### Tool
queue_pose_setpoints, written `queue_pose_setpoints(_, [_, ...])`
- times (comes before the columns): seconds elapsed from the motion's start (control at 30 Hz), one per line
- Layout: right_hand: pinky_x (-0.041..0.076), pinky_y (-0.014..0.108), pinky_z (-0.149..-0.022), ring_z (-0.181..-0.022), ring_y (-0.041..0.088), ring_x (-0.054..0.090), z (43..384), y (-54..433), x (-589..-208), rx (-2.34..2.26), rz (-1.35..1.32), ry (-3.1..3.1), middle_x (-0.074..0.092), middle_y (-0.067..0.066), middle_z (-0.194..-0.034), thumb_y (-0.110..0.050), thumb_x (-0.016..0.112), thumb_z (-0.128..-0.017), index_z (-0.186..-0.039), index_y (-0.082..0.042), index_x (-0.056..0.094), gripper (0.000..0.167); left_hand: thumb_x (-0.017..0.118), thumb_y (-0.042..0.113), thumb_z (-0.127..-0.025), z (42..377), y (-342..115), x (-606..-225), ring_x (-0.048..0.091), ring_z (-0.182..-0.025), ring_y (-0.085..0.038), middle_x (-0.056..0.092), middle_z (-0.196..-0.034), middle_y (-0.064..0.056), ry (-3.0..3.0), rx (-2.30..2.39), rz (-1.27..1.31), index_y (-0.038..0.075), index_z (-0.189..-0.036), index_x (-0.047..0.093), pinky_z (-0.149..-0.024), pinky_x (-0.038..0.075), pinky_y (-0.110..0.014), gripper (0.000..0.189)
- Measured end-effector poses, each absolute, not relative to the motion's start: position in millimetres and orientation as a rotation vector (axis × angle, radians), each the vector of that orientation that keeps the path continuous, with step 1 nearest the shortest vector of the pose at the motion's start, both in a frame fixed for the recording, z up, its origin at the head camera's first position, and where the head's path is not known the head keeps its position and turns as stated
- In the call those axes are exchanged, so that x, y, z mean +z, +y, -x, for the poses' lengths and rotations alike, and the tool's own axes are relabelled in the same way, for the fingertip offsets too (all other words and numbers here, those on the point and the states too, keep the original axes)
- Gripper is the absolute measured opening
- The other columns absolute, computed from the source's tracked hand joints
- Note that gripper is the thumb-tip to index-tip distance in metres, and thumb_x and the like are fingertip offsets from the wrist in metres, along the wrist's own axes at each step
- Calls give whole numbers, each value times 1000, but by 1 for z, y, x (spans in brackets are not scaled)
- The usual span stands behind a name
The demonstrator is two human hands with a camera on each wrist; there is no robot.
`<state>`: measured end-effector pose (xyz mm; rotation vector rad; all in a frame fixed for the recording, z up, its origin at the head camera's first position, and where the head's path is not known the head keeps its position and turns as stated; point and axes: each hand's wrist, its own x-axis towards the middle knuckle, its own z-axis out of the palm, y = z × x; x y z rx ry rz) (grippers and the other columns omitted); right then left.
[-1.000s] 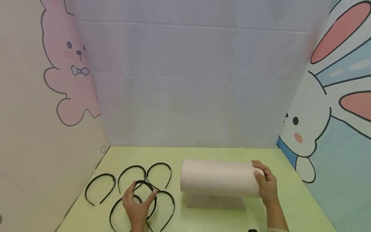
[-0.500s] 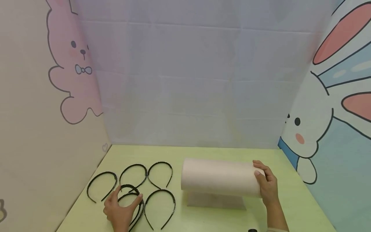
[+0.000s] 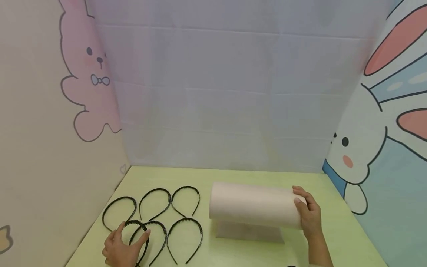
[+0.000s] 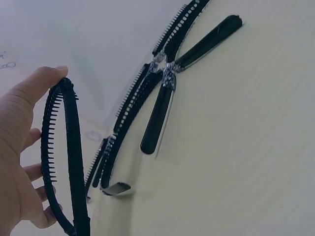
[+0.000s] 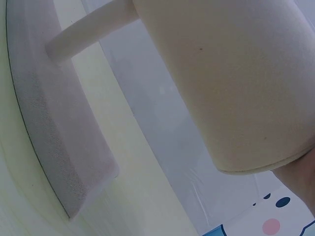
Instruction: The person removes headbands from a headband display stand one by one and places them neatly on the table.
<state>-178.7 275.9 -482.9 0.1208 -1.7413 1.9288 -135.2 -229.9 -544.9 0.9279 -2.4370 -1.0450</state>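
At the table's front left, my left hand (image 3: 121, 247) holds a black toothed headband (image 4: 74, 147) upright between thumb and fingers. Close by, other black headbands lie in two rows: one at the far left (image 3: 113, 201), one in the back middle (image 3: 156, 189), one at the back right (image 3: 185, 187), one front middle (image 3: 162, 227) partly behind the held one, one front right (image 3: 186, 219). My right hand (image 3: 310, 215) grips the right end of a pale padded cylinder (image 3: 255, 204), thumb in front. In the right wrist view, a short post (image 5: 93, 32) joins this headband stand to its flat base (image 5: 59, 123).
Beneath everything is a pale green table (image 3: 230, 256). A white sheet (image 3: 213, 96) hangs behind it, and printed rabbit panels flank it on the left (image 3: 80, 122) and right (image 3: 357, 159). A small dark object (image 3: 291, 266) shows at the bottom edge.
My left hand has moved left and nearer the table's front edge, carrying the headband past the front middle one. The right hand keeps its grip on the cylinder. The head view has shifted slightly.
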Motion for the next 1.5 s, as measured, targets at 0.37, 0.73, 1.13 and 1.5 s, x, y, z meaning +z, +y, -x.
queue_pose_setpoints(0.37, [37, 20, -89, -121, 15, 42, 177, 277, -484, 1927, -171, -1721, 58, 3, -119, 6, 47, -92, -108, 12, 55, 19, 75, 68, -56, 126, -267, -553, 17, -120, -56, 24, -133, -32, -2415, -1050, -1047, 8, -142, 35, -86, 23, -66, 112])
queue_pose_setpoints(0.73, [36, 20, -90, -120, 15, 43, 177, 275, -485, 1949, -188, -1707, 57, 3, -120, 7, 47, -92, -107, 14, 53, 18, 69, 72, -60, 132, -304, -563, 11, -118, -64, 15, -135, -39, -2539, -1104, -1067, 3, -145, 25, -87, 19, -70, 118])
queue_pose_setpoints(1.13, [35, 20, -91, -120, 15, 43, 177, 276, -483, 1918, -170, -1717, 58, 4, -119, 7, 47, -91, -107, 14, 54, 19, 67, 77, -54, 143, -324, -583, 7, -121, -63, 13, -138, -36, -2630, -1037, -1085, 1, -143, 27, -93, 9, -70, 124])
queue_pose_setpoints(1.5, [36, 21, -90, -120, 17, 43, 179, 277, -483, 1930, -194, -1709, 58, 4, -120, 8, 46, -91, -108, 13, 54, 19, 68, 75, -58, 155, -327, -586, 6, -120, -62, 8, -138, -36, -2721, -1014, -1013, 1, -140, 29, -89, 7, -71, 117])
